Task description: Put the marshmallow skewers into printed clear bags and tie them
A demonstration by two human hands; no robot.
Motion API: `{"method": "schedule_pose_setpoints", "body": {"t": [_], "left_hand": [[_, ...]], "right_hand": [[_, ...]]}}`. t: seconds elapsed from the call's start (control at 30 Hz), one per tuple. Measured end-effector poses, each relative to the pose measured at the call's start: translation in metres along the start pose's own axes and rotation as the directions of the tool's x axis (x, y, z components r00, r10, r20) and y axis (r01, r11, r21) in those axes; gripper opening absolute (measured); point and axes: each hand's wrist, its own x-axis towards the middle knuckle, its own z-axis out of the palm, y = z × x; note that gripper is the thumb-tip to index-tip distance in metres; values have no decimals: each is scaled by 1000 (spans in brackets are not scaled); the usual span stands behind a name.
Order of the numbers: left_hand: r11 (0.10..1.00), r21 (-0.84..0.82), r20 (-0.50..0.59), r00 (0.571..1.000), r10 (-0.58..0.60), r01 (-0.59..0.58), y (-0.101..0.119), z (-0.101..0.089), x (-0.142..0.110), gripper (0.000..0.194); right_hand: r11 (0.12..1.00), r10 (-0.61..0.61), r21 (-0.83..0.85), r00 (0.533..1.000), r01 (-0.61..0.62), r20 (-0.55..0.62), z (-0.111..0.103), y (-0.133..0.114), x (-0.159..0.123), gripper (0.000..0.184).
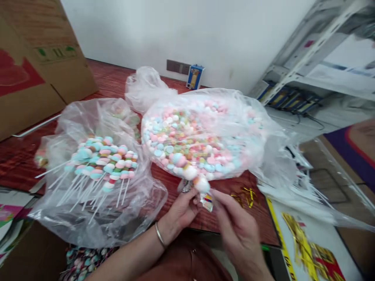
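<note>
On the near side of the candy bag (238, 130), the left hand (184, 208) pinches the marshmallow skewer (190, 172); whether the right hand (241, 226) grips the label (207, 203) I cannot tell. A slack pinch could let the skewer tip against the bag

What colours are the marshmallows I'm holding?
Mostly white marshmallows, with pink and pale blue at the far end; seen best in the head view.

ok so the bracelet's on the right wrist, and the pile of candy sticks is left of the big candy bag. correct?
One fix: the bracelet is on the left wrist, as the head view shows. The pile of candy sticks is indeed left of the big candy bag.
</note>
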Motion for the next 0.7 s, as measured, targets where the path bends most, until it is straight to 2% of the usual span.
{"method": "schedule_pose_setpoints", "body": {"t": [0.07,0.1,0.17,0.3,0.47,0.6,0.7], "left_hand": [[998,-47,-25,999,-40,39,1,1,0,27],[997,-63,-38,998,-57,55,1,2,0,28],[994,-81,-57,995,-81,76,0,5,0,30],[990,-85,-85,990,-115,108,-7,14,-1,31],[989,-90,-98,987,-128,120,-13,23,-3,31],[998,-17,-67,996,-55,54,-15,26,-6,30],[993,110,-68,996,56,-49,-14,29,-9,30]], "right_hand": [[996,61,-52,988,-70,-143,-43,23,-31,24],[987,104,-104,979,-124,-177,-59,35,-47,23],[965,177,-157,964,-210,-201,-79,54,-77,24],[950,235,-162,952,-268,-196,-81,69,-110,23],[955,254,-119,954,-273,-158,-73,66,-112,23],[973,162,-152,984,-173,-80,-82,68,-113,27],[978,98,-184,995,-101,-25,-90,69,-114,30]]}}
